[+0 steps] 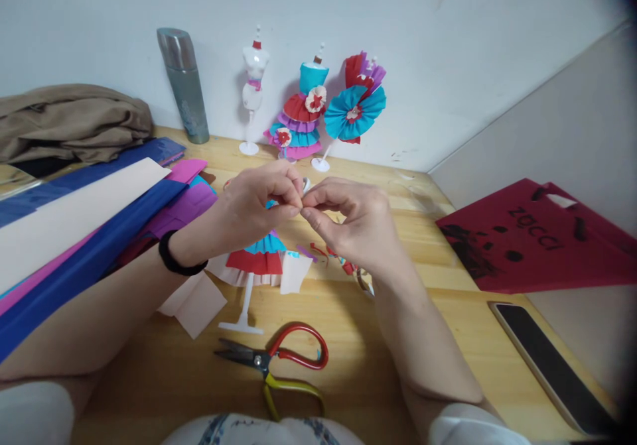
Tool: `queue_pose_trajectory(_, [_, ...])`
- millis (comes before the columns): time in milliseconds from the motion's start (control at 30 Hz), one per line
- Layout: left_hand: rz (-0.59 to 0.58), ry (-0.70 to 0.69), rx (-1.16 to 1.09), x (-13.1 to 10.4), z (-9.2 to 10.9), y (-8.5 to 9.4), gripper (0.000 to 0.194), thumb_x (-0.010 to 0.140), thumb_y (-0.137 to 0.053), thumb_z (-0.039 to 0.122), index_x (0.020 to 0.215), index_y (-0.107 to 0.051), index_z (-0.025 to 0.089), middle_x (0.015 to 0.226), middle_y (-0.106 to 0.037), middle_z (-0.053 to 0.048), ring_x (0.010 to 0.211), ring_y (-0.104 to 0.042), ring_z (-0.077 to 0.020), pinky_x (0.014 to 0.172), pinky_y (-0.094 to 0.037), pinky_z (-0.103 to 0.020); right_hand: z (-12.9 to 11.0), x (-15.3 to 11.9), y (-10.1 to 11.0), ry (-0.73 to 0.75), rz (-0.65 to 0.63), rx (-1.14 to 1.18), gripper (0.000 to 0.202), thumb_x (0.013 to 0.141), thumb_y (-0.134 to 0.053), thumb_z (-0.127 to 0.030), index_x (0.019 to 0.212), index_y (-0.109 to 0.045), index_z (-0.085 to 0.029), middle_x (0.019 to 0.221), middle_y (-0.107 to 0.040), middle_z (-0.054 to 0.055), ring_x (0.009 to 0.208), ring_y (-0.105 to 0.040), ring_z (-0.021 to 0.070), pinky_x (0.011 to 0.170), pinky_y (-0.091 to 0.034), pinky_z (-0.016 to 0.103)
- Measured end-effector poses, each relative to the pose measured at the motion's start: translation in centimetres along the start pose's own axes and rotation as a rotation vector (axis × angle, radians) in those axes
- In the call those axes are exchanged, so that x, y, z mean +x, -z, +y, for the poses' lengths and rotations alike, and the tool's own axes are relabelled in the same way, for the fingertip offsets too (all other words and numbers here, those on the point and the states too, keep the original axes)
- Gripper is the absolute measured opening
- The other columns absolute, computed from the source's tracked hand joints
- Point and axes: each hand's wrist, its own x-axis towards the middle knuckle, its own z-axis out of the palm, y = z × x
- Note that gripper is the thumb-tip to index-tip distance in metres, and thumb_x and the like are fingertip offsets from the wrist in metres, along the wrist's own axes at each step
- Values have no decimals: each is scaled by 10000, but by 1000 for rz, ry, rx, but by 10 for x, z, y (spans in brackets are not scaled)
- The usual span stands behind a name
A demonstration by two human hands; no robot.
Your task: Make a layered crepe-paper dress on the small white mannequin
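My left hand (259,199) and my right hand (348,223) meet fingertip to fingertip above the wooden table (398,365), pinching a small white piece (306,185) between them. Just below the hands lies a small white mannequin stand (245,299) wearing a pleated paper skirt (256,259) in blue, red and white. My left wrist carries a black band (172,259). What the small piece is cannot be made out.
Scissors (279,362) with red and yellow handles lie near the front edge. Coloured paper sheets (74,233) pile at left. Three dressed mannequins (303,107) and a grey flask (186,87) stand by the wall. A red bag (537,239) and a phone (547,362) lie right.
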Motion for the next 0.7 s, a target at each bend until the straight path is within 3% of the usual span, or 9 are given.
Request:
queue_pose_trajectory(267, [28,-16,63,-1,2,-2,183,806,-611,158,626,-600,188,866,-650,-34,774,-596,-147,739,-481,-281,-2,-2,-9,-27,104,4,146,733,-565,-87,662,-604,-209,649,-655,-7,593,-580,131,600,-450,288])
queue_pose_trajectory(500, [14,-33,-1,1,2,2,155,796,-632,188,643,-621,210,828,-631,-5,751,-575,-142,721,-456,-281,1,0,-1,2,8,78,126,829,-621,-173,712,-654,-207,714,-715,10,654,-638,147,598,-472,285])
queue_pose_trajectory(700, [22,30,-32,0,3,-1,179,770,-664,173,616,-573,190,835,-620,-19,779,-581,-151,781,-476,-288,-2,-1,-4,7,40,4,132,794,-599,-141,693,-624,-223,704,-705,11,667,-647,159,624,-490,301])
